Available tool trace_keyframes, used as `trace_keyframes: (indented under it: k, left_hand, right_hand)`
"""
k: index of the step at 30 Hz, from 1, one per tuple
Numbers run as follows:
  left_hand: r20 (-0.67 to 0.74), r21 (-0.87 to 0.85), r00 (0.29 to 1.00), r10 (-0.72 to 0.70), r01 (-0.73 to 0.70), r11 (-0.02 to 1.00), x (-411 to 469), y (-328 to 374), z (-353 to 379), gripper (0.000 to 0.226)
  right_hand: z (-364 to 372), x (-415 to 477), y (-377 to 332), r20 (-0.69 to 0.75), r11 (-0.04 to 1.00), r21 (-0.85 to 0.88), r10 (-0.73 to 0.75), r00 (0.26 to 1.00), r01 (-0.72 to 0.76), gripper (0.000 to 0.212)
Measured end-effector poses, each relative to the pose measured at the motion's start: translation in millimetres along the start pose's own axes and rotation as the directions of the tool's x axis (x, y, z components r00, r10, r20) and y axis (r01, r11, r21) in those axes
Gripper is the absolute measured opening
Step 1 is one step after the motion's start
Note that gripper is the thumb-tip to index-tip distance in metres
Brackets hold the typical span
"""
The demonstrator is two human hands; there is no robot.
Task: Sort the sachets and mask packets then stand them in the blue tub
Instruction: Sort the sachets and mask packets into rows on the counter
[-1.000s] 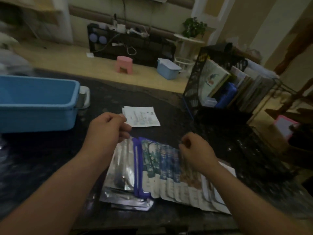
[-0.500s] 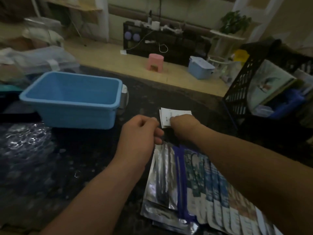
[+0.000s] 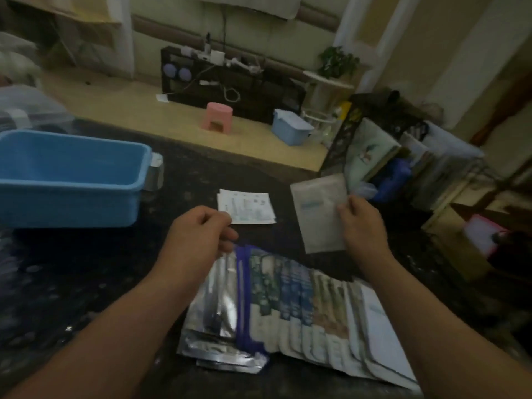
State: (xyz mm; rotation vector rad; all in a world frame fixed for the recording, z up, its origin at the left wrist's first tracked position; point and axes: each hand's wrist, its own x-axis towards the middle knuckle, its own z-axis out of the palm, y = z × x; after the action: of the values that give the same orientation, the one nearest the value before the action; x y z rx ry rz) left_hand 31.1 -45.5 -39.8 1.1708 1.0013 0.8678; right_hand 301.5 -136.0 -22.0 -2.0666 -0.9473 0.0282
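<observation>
Your right hand [image 3: 361, 226] pinched a pale mask packet [image 3: 315, 217] by its right edge, thumb on its face. It held the packet tilted above the countertop, just beyond the fanned row of mask packets [image 3: 302, 306]. Your left hand [image 3: 201, 234] was curled at the top edge of the silver foil packets [image 3: 213, 303]; whether it gripped one or only rested there, I could not tell. The blue tub [image 3: 72, 203] stood well apart on your left, and no packet showed in the part of it that was visible.

The step looked like sorting, so that packet wanted a pile of its own kind. You would have done well to lay it flat and square, either clear of the white sachets [image 3: 244, 208] or with the pale packets at the right end of the fan. A thin packet held by one edge would probably flop, so a short, low carry seemed safer. The foil likely slid easily, and steadying the fan with your left hand would have kept the row in order. Squared piles should stand better in the tub later.

The countertop [image 3: 86, 283] was dark, speckled and glossy, in dim light. A black mesh rack [image 3: 339, 145] of books stood at your right. On the pale floor beyond were a pink stool [image 3: 216, 115] and a small blue lidded box [image 3: 290, 131]. Behind them stood a low black shelf unit [image 3: 253, 90] and a potted plant [image 3: 338, 60].
</observation>
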Motion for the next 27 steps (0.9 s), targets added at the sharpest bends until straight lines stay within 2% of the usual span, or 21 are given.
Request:
trace_keyframes:
  k: [3, 6, 9, 14, 18, 23, 27]
  left_hand:
    - [0.038, 0.042, 0.999, 0.011, -0.013, 0.999, -7.7, -4.3, 11.5, 0.017]
    - [0.074, 0.080, 0.997, 0.013, -0.019, 0.997, -13.1, -7.4, 25.2, 0.019]
    - [0.112, 0.115, 0.994, 0.008, -0.021, 0.993, -20.8, -9.1, 38.7, 0.017]
    - [0.161, 0.198, 0.986, 0.031, -0.063, 0.978, -27.9, -16.8, 43.1, 0.016]
    - [0.145, 0.226, 0.989, 0.039, -0.071, 0.971, -19.7, -20.1, 37.7, 0.017]
    - [0.124, 0.198, 0.991, 0.049, -0.073, 0.978, -10.5, -18.8, 31.6, 0.015]
    - [0.108, 0.156, 0.993, 0.051, -0.068, 0.986, -5.8, -17.0, 22.1, 0.016]
  right_hand:
    - [-62.3, -52.8, 41.2, -0.070, 0.973, 0.081, 0.221, 0.973, -0.215, 0.017]
    - [-100.3, -93.3, 85.8, -0.091, 0.876, 0.181, 0.469, 0.879, -0.448, 0.017]
    - [-113.8, -109.6, 119.6, -0.060, 0.801, 0.177, 0.589, 0.806, -0.572, 0.018]
    - [-90.2, -112.5, 162.4, 0.004, 0.832, -0.127, 0.545, 0.838, -0.540, 0.032]
    - [-77.1, -108.4, 175.6, 0.014, 0.751, -0.514, 0.491, 0.871, -0.415, 0.032]
    - [-80.3, -99.4, 182.7, -0.005, 0.705, -0.642, 0.390, 0.921, -0.302, 0.037]
    - [-75.5, -96.9, 167.6, -0.066, 0.663, -0.725, 0.199, 0.978, -0.184, 0.029]
